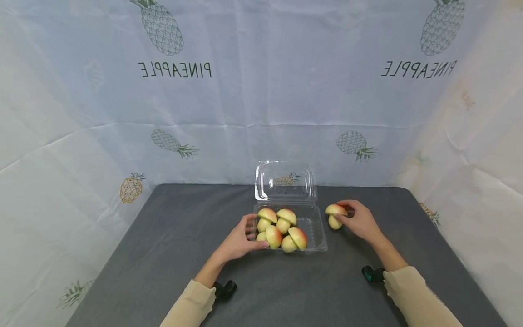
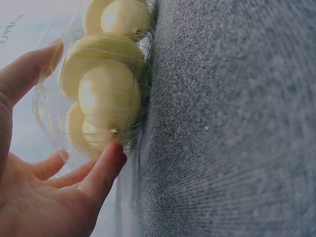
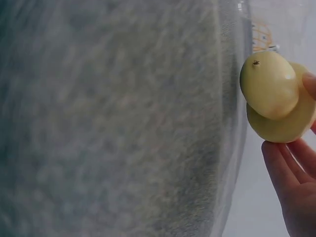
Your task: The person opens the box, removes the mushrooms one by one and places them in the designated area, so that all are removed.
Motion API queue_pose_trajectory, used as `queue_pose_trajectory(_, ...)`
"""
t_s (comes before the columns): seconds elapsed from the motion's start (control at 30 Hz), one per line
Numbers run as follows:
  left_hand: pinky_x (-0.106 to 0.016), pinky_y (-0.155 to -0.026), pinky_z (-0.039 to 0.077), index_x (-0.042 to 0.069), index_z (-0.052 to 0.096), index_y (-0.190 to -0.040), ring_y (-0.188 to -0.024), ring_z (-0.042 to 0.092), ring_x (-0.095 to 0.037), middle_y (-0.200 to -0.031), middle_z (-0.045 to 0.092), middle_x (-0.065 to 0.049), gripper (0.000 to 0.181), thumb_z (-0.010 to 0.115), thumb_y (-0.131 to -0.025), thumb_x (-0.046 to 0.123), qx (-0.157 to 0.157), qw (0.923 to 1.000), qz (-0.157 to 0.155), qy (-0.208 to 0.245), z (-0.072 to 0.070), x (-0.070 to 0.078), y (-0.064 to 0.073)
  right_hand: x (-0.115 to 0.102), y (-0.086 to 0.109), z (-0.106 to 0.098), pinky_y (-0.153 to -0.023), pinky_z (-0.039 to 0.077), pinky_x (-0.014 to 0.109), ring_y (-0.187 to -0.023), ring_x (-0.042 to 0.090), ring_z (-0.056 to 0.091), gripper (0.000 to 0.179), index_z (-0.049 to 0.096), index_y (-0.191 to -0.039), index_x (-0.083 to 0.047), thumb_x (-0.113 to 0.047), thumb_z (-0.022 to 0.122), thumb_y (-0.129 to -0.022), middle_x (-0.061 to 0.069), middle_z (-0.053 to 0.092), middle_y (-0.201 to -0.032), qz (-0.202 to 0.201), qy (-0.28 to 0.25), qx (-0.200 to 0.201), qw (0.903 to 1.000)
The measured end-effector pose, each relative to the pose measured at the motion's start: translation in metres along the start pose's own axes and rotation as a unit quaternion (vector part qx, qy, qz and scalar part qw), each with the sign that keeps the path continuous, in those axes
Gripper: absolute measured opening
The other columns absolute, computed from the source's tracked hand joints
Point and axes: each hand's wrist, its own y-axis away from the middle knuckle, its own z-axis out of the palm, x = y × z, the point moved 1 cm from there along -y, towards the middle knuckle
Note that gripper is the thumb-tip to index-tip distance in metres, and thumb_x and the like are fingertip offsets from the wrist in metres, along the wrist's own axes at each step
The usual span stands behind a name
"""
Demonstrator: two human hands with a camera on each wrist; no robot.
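Observation:
A clear plastic clamshell box (image 1: pixel 314 227) sits on the dark table, its lid (image 1: pixel 286 181) raised at the back. Several yellow mushroom-shaped pieces (image 1: pixel 287 217) with red-tinged caps fill its left and middle parts, while its right part is bare. My left hand (image 1: pixel 242 240) holds the box at its left end; in the left wrist view the thumb is at the rim and the other fingers are spread along the wall. To the right of the box, my right hand (image 1: pixel 359 221) pinches another mushroom (image 3: pixel 270 86) by its cap, the rounded stem pointing down in the head view.
The grey-black table (image 1: pixel 184 227) ends at a white curtain (image 1: pixel 245 100) printed with pineapples, which hangs behind and along both sides. Black wrist straps (image 1: pixel 225 290) show at the light sleeves (image 1: pixel 416 295).

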Motion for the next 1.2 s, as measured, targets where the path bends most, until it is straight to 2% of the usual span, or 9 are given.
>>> queue_pose_trajectory(0.23,-0.053,-0.102,0.050,0.009,0.029,-0.157,-0.133,0.050,-0.042,-0.153,0.037,-0.023,0.093,0.084,-0.086,0.035,-0.001,1.0000,0.000,-0.001,-0.001,0.001,0.000,0.004,-0.004,0.002,-0.092,0.054,0.055,-0.110,0.043,0.061,0.048,0.058,-0.132,0.007,-0.020,0.074,-0.096,0.027,0.058,-0.124,-0.004,0.009,-0.006,0.9999)
queue_pose_trajectory(0.47,-0.054,-0.103,0.050,0.007,0.029,-0.157,-0.133,0.049,-0.043,-0.153,0.037,-0.024,0.092,0.084,-0.086,0.031,0.000,1.0000,0.005,0.007,-0.001,0.000,0.001,0.003,-0.005,0.001,-0.090,0.056,0.054,-0.110,0.044,0.062,0.050,0.056,-0.134,0.007,-0.022,0.074,-0.097,0.028,0.057,-0.127,-0.009,0.008,-0.020,0.9997)
queue_pose_trajectory(0.73,-0.053,-0.103,0.050,0.009,0.027,-0.157,-0.133,0.050,-0.042,-0.150,0.039,-0.023,0.095,0.083,-0.086,0.038,-0.006,0.9999,0.005,-0.009,0.000,-0.001,0.002,-0.002,0.002,-0.003,-0.094,0.051,0.059,-0.118,0.048,0.057,0.054,0.055,-0.140,0.002,-0.027,0.072,-0.098,0.027,0.053,-0.135,0.003,0.056,-0.019,0.9983)
queue_pose_trajectory(0.97,-0.053,-0.103,0.050,0.010,0.028,-0.157,-0.133,0.050,-0.041,-0.151,0.039,-0.023,0.095,0.083,-0.086,0.039,-0.006,0.9999,0.005,-0.008,0.000,-0.001,0.002,-0.016,0.009,-0.008,-0.102,0.048,0.059,-0.123,0.047,0.052,0.049,0.057,-0.137,0.004,-0.020,0.073,-0.097,0.027,0.053,-0.134,-0.018,0.045,-0.003,0.9988)
queue_pose_trajectory(1.2,-0.054,-0.102,0.050,0.008,0.027,-0.157,-0.133,0.050,-0.042,-0.151,0.039,-0.024,0.095,0.083,-0.086,0.038,-0.003,0.9999,0.005,-0.008,0.000,0.002,0.002,-0.036,0.020,-0.012,-0.101,0.048,0.061,-0.122,0.047,0.054,0.047,0.059,-0.135,0.005,-0.024,0.070,-0.099,0.026,0.055,-0.132,-0.035,0.041,0.028,0.9981)
